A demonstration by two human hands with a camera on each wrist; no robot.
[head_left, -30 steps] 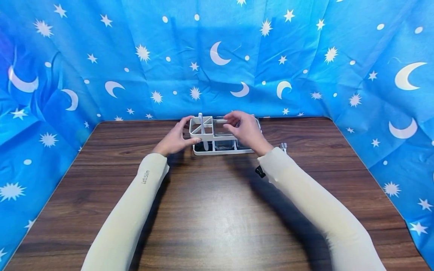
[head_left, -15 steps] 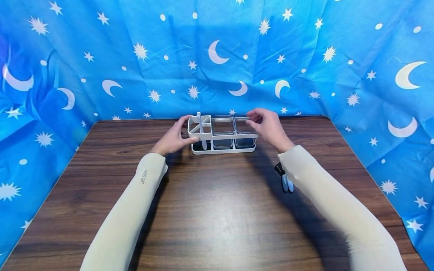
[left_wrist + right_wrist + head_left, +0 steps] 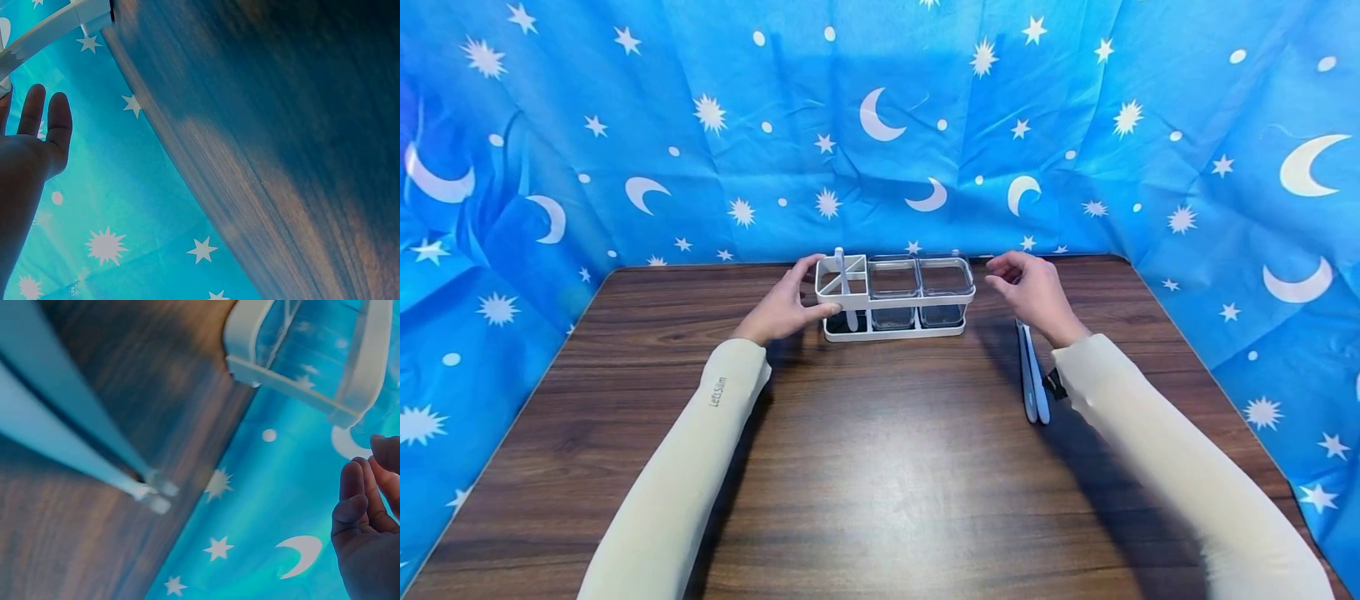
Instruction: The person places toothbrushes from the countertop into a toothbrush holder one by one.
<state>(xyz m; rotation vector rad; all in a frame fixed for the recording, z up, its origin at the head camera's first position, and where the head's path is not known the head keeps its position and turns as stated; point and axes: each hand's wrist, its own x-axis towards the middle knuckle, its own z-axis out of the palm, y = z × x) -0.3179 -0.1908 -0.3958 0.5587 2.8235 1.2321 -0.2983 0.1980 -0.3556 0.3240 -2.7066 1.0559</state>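
A white toothbrush holder (image 3: 917, 302) stands near the table's back edge, with two clear cups (image 3: 895, 319) in its middle and right slots. One pale toothbrush (image 3: 844, 271) leans upright in the divided left slot. My left hand (image 3: 781, 307) holds the holder's left end, thumb at the front and fingers behind; other fingers (image 3: 59, 125) extend free in the left wrist view. Right of the holder, my right hand (image 3: 1036, 292) hovers with loosely bent fingers and nothing in them. Beneath it, two pale blue toothbrushes (image 3: 1037, 387) lie side by side on the table, their heads hidden in the head view.
The dark wooden table (image 3: 880, 467) ends just behind the holder. A blue curtain (image 3: 880, 183) with moons and stars surrounds it at the back and both sides. A black piece (image 3: 1055, 383) sits at my right cuff.
My right hand has moved right, from over the cups to beyond the holder's right end. More of the two lying toothbrushes shows now. The left hand keeps its hold on the holder.
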